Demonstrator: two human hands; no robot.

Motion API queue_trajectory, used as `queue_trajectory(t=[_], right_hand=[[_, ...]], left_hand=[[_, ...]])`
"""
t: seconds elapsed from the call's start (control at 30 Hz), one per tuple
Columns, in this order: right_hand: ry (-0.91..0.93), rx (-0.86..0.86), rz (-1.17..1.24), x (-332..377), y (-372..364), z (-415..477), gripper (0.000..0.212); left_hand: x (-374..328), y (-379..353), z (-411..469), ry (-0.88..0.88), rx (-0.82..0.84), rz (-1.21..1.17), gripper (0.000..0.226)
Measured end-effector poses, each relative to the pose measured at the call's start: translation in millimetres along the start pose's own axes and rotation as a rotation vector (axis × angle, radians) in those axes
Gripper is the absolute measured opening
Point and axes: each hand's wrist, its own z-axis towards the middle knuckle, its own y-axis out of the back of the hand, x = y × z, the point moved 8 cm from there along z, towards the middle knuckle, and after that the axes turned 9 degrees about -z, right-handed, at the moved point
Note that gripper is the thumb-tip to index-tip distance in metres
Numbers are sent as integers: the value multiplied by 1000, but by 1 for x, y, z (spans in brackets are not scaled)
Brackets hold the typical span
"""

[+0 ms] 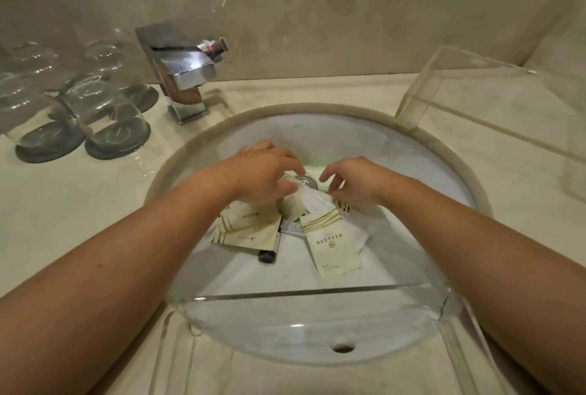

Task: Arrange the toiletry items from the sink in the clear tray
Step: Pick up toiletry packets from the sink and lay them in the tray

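Down in the round white sink (317, 141), cream paper sachets with green stripes (333, 242) lie heaped beside the drain. The left hand (263, 172) has its grip pinching a folded cream sachet (287, 178); the right hand (355, 182) grip pinches a white wrapper (314, 201).

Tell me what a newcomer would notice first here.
The left hand and right hand meet low in the white sink, the left pinching cream sachets heaped by the drain. Upturned glasses stand at the left beside the chrome tap; a clear tray spans the sink's near edge.
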Motion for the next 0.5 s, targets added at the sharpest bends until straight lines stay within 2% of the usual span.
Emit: queue_trajectory(t=[0.17,0.27,0.4,0.5], right_hand=[[-29,26,38,-8,-7,-2,40],[-45,36,77,-8,-10,-1,42],[-50,46,83,-5,-14,-2,47],[-44,47,61,0,-16,-1,50]], left_hand=[[-5,-7,6,-36,22,2,39],[1,-10,9,5,16,-34,42],[2,-3,13,4,-60,-39,32],[5,-8,13,35,-38,-53,26]])
